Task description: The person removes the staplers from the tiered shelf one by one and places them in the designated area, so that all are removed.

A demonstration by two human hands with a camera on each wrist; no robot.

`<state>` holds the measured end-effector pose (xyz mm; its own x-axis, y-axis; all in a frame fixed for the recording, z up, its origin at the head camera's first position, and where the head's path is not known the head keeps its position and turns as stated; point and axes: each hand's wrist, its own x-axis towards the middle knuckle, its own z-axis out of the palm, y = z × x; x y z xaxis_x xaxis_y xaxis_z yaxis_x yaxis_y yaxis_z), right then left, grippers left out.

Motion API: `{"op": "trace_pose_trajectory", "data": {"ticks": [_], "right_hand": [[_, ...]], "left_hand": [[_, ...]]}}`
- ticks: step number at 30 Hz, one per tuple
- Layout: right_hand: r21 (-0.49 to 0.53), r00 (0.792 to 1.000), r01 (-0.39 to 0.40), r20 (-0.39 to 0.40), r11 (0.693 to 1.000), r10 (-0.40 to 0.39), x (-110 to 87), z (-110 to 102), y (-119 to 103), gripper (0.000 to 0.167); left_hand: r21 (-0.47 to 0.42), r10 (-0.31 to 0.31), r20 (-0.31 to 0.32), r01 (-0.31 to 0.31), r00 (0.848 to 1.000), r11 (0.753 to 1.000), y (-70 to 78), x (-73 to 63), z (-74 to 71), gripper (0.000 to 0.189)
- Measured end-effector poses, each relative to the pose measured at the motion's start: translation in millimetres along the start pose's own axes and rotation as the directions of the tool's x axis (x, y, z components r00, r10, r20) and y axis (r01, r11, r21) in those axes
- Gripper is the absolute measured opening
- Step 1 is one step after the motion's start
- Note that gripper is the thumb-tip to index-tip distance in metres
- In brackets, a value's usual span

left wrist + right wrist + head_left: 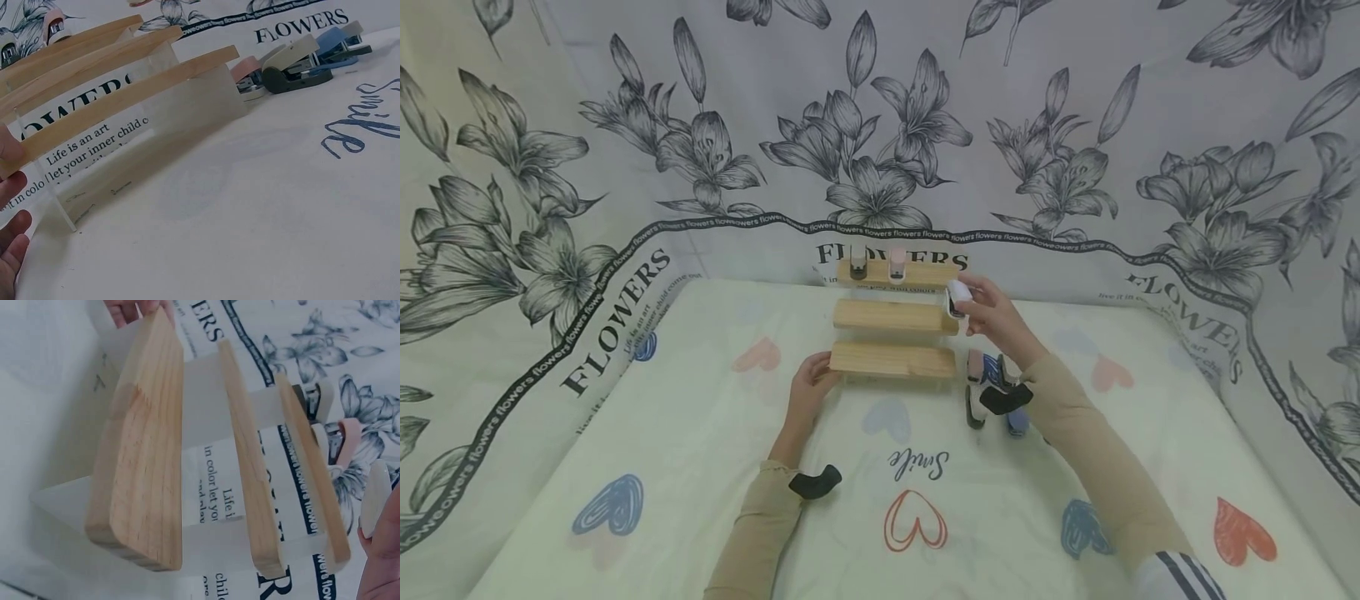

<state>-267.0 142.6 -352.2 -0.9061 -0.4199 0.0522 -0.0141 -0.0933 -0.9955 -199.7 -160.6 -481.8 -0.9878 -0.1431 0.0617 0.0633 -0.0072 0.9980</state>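
My right hand point(988, 312) holds a white stapler point(958, 298) near the right end of the three-tier wooden display rack point(895, 316). In the right wrist view, the white stapler point(375, 499) shows at the right edge, beside the top tier. My left hand point(811, 382) grips the left end of the lowest wooden tier point(891, 360), thumb above and fingers below its edge in the left wrist view. On the top tier stand a dark-based grey stapler point(858, 265) and a pink stapler point(897, 263).
Several more staplers are grouped right of the rack, among them a pink one point(975, 367) and a blue one point(1017, 422), partly hidden by my right wrist strap. Clear side panels point(200, 103) carry the tiers. A flower-printed cloth point(880, 125) hangs close behind.
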Motion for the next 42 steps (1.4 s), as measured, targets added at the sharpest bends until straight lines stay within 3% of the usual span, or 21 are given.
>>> {"op": "trace_pose_trajectory", "data": {"ticks": [6,13,20,26,31,38,42], "right_hand": [[-0.120,0.999,0.030,-0.041,0.992,-0.035,-26.8,-14.3,3.5,0.052],[-0.289,0.997,-0.072,-0.030,0.955,0.066,-66.1,-10.3,16.0,0.053],[-0.263,0.998,-0.063,-0.009,0.963,0.062,-86.7,-22.1,53.7,0.051],[-0.267,0.998,-0.063,-0.026,0.962,0.058,-108.5,-30.3,62.1,0.049],[-0.210,0.997,-0.072,-0.034,0.975,0.067,-127.1,-35.2,68.7,0.050],[-0.171,0.986,-0.150,-0.094,0.974,0.136,-147.3,-31.5,83.8,0.053],[-0.172,0.982,-0.185,-0.079,0.967,0.174,-154.2,-25.8,92.6,0.056]], "left_hand": [[0.020,0.033,-0.027,-0.033,0.999,0.999,-8.8,5.0,4.2,0.038],[0.039,0.046,-0.079,-0.043,0.996,0.998,-10.6,3.0,3.1,0.032],[-0.017,0.001,-0.078,-0.003,0.997,1.000,-12.3,3.8,-0.6,0.029],[-0.022,-0.003,-0.083,0.001,0.997,1.000,-9.7,3.2,2.5,0.029],[0.000,0.008,-0.093,-0.008,0.996,1.000,-9.6,3.4,2.9,0.030],[0.022,0.007,-0.096,-0.005,0.995,1.000,-10.8,3.9,2.6,0.031],[0.046,0.013,-0.101,-0.008,0.995,0.999,-11.1,4.4,3.2,0.032]]}}
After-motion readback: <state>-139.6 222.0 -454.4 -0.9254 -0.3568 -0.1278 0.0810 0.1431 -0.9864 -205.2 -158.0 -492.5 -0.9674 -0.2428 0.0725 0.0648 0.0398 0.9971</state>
